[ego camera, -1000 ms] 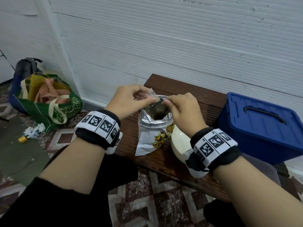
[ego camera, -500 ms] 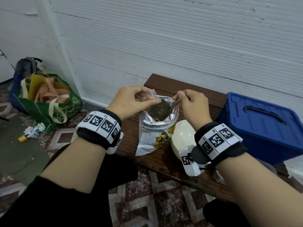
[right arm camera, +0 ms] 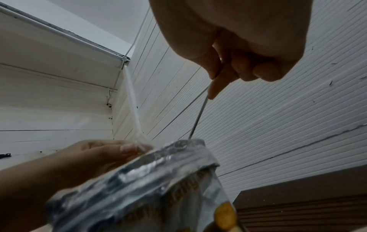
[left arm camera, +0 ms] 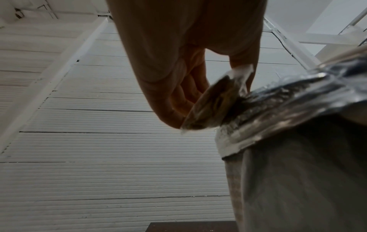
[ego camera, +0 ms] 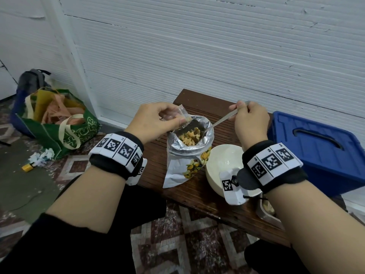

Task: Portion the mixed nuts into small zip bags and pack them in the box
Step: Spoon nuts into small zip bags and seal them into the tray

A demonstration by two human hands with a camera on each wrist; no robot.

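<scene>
A foil pouch of mixed nuts (ego camera: 185,155) stands open on the wooden bench (ego camera: 199,192), and nuts (ego camera: 190,136) show inside it. My left hand (ego camera: 156,120) pinches a small clear zip bag (ego camera: 182,115) at the pouch's left rim; the zip bag (left arm camera: 214,105) has some nuts in it. My right hand (ego camera: 249,120) grips the handle of a metal spoon (ego camera: 222,119), whose bowl dips into the pouch mouth. From the right wrist, the spoon (right arm camera: 198,116) runs down into the pouch (right arm camera: 158,180).
A white bowl (ego camera: 221,165) sits right of the pouch, under my right wrist. A blue lidded box (ego camera: 320,151) stands at the bench's right end. A clear tray (ego camera: 266,211) with nuts lies at the near edge. A green tote (ego camera: 59,125) rests on the floor to the left.
My right hand drew back to the right and up along the spoon handle, uncovering the pouch mouth and the nuts. The left hand stayed at the rim with the zip bag.
</scene>
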